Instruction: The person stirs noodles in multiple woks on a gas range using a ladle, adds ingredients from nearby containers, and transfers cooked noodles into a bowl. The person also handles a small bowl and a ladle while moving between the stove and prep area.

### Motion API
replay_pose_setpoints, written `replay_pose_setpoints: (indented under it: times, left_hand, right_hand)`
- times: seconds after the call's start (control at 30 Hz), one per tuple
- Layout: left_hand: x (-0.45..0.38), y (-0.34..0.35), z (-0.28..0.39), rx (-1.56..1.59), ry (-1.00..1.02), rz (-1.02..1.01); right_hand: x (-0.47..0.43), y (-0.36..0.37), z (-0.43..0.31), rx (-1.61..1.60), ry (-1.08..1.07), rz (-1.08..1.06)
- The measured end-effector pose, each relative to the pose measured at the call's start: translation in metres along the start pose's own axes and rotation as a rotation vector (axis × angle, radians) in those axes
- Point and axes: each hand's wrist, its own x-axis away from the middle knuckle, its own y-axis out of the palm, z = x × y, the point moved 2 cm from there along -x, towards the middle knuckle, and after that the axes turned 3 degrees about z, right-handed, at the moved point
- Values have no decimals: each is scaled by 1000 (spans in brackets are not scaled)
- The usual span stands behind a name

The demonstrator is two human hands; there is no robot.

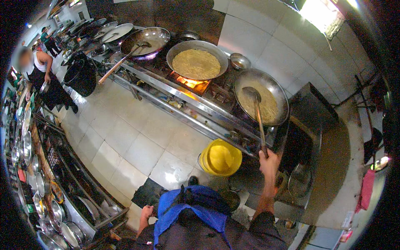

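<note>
My right hand (268,162) grips the wooden end of a long-handled wok ladle (258,114). The ladle's round metal head rests in the right-hand wok (282,93), among pale noodles (265,101) in liquid. My left hand (147,211) hangs low beside my blue apron (168,203), its fingers curled; whether it holds anything is hidden. A second wok (223,57), full of yellowish noodles (196,64), sits over orange flames (192,82). Farther left, a third wok (162,36) stands over a lit burner with another long-handled ladle (117,68) leaning out of it.
A yellow bucket (204,157) stands on the tiled floor below the metal rail (175,109). Between the two noodle woks is a small metal bowl (240,61). A black bin (80,76) and a person (43,68) are at far left. Metal bowls (57,211) crowd the left counter.
</note>
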Motion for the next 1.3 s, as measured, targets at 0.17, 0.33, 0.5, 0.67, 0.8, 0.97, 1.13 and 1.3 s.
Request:
replay_pose_setpoints:
  times: [0.17, 0.33, 0.5, 0.67, 0.8, 0.97, 1.13, 1.3]
  left_hand:
    - [0, -6, 5, -13, 22, 0]
    - [15, -19, -35, 156, -50, 37]
    - [17, -29, -109, 261, -218, 15]
    - [3, -60, -180, 268, -218, 18]
    - [6, -69, -215, 446, -368, 49]
    - [7, -74, -227, 536, -490, 5]
    - [-21, -97, -209, 535, -553, -68]
    - [-71, -162, -157, 581, -367, -27]
  right_hand:
    - [19, -11, -13, -76, 184, -102]
    - [22, 12, -70, 234, -349, 206]
    - [1, 74, -159, 36, -408, 57]
    - [-35, 163, -237, 286, -343, -43]
    - [-41, 212, -263, 224, -243, 45]
    - [-58, 233, -269, 23, -168, -43]
    - [-128, 255, -284, -262, -155, 15]
    - [-199, 312, -336, -33, -71, 62]
